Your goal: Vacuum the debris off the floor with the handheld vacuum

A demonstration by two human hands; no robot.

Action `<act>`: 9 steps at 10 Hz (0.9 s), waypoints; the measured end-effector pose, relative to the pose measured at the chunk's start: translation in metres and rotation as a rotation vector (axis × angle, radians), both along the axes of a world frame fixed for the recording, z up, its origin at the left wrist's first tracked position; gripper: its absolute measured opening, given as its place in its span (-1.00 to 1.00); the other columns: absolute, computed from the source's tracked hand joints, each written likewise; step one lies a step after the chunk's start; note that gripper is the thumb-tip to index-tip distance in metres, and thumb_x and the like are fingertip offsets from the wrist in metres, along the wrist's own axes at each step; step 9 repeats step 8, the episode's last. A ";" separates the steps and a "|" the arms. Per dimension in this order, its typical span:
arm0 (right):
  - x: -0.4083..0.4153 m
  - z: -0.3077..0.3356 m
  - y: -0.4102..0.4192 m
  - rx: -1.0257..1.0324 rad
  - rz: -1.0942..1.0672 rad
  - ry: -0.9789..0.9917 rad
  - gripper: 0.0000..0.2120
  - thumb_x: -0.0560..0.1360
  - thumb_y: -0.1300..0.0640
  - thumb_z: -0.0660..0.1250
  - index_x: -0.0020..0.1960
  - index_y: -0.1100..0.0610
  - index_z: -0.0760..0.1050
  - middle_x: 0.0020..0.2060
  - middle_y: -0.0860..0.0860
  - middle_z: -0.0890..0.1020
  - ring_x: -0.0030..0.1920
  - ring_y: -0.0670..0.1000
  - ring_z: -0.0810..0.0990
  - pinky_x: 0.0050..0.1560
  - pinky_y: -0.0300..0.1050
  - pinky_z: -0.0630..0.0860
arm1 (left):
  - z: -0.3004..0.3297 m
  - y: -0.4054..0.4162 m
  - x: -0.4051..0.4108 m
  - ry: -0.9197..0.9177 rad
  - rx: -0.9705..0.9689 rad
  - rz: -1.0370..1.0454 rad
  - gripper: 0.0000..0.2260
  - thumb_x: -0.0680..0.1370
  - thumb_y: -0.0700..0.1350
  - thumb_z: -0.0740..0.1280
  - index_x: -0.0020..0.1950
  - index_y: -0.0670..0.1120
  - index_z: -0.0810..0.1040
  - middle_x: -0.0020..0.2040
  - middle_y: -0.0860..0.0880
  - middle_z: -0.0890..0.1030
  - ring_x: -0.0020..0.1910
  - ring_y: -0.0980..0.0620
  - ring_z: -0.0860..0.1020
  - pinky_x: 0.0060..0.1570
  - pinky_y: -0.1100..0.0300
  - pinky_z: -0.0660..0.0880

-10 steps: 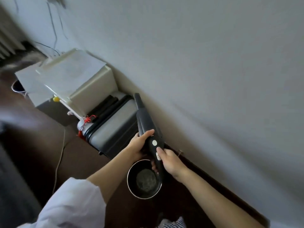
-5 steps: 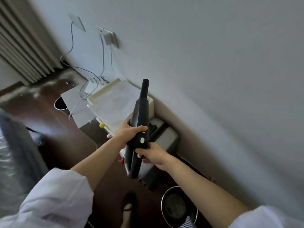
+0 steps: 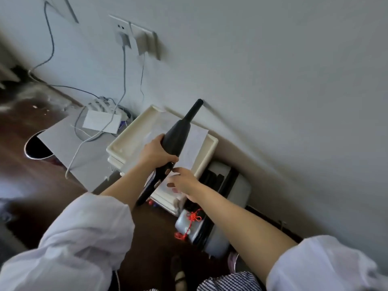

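The left hand (image 3: pixel 156 153) grips the slim black handheld vacuum (image 3: pixel 173 143) around its body, nozzle raised toward the grey wall (image 3: pixel 273 80). The right hand (image 3: pixel 182 182), fingers loosely spread, touches its handle above a cream plastic storage box (image 3: pixel 126 143).

The handheld vacuum (image 3: pixel 177 135) looks like matt black plastic, with a smoother, slightly glossy part near its handle. The floor (image 3: pixel 42 177) is dark brown wood with a polished shine. The wall (image 3: pixel 273 70) is painted, pale and matt. The storage box (image 3: pixel 126 143) is cream plastic, smooth, and a thin white paper sheet (image 3: pixel 193 145) lies on it. The suitcase (image 3: pixel 237 185) has a grey hard shell of smooth plastic. The sleeves (image 3: pixel 84 238) are soft white cloth. The bin (image 3: pixel 35 148) has a shiny metal rim.
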State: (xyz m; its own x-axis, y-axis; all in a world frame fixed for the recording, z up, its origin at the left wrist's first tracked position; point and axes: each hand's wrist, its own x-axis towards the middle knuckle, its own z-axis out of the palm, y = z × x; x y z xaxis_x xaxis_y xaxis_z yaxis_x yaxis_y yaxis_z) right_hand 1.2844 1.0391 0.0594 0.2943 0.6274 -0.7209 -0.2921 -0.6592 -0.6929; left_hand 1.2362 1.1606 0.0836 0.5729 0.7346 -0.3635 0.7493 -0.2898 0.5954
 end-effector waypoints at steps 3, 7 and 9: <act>0.010 -0.037 0.021 -0.074 -0.101 -0.010 -0.81 0.58 0.24 0.15 0.15 0.08 0.41 -0.21 -0.03 0.55 -0.11 0.02 0.54 -0.08 -0.07 0.42 | -0.044 0.017 0.005 0.117 0.048 -0.105 -0.08 0.26 0.16 0.52 0.51 0.14 0.13 0.20 -0.04 0.52 0.18 -0.13 0.48 0.14 -0.09 0.49; 0.014 -0.043 0.006 -0.107 -0.228 0.083 -0.62 0.59 0.21 0.18 0.40 0.15 0.32 -0.08 0.04 0.53 -0.08 0.03 0.55 0.11 0.03 0.52 | -0.063 0.010 0.002 0.159 0.000 -0.141 -0.17 0.38 0.20 0.48 0.51 0.02 0.15 0.32 -0.13 0.45 0.25 -0.15 0.45 0.19 -0.08 0.45; 0.021 -0.031 -0.005 -0.095 -0.221 0.030 -0.75 0.60 0.08 0.19 0.25 0.12 0.43 -0.11 0.05 0.51 -0.14 0.01 0.50 -0.09 -0.09 0.43 | -0.050 0.009 0.000 0.180 0.016 -0.125 -0.23 0.43 0.24 0.41 0.52 0.02 0.17 0.36 -0.16 0.39 0.32 -0.20 0.35 0.26 -0.13 0.38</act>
